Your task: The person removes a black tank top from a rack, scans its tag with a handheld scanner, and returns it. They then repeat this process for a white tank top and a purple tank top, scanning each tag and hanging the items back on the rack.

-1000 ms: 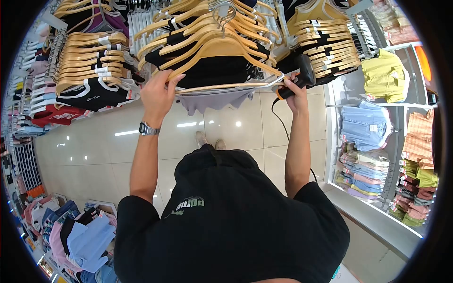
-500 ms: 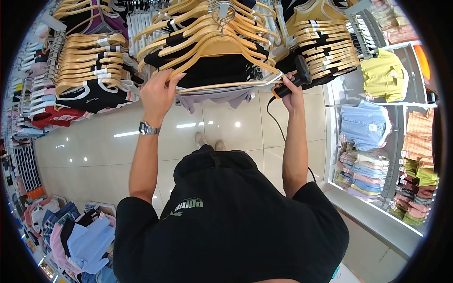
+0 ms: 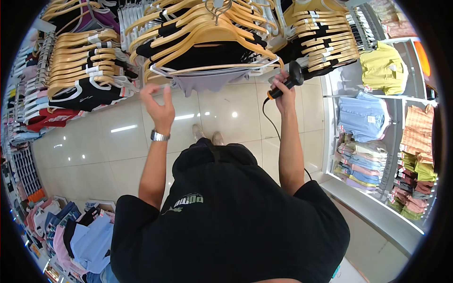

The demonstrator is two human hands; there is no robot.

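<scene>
My left hand (image 3: 159, 107) is off the clothes, thumb and fingers apart, just below the left end of the front wooden hanger (image 3: 213, 34). From that hanger a lavender strappy top (image 3: 210, 83) hangs by its straps. In my right hand (image 3: 285, 98) is a black and orange corded barcode scanner (image 3: 295, 74), its head tilted up near the hanger's right end. Black garments (image 3: 203, 55) hang on the wooden hangers right behind the lavender top.
Left of me hangs a row of wooden hangers (image 3: 85, 61) with a black tank top (image 3: 85, 95). More hangers (image 3: 330, 42) stand to the right. Shelves hold a yellow shirt (image 3: 384, 68) and a blue shirt (image 3: 361, 118). The scanner's cord (image 3: 271, 123) trails past my right arm.
My left hand has let go of the hanger's left end and drawn back toward me. My right hand has come off the hanger's right end, still gripping the scanner.
</scene>
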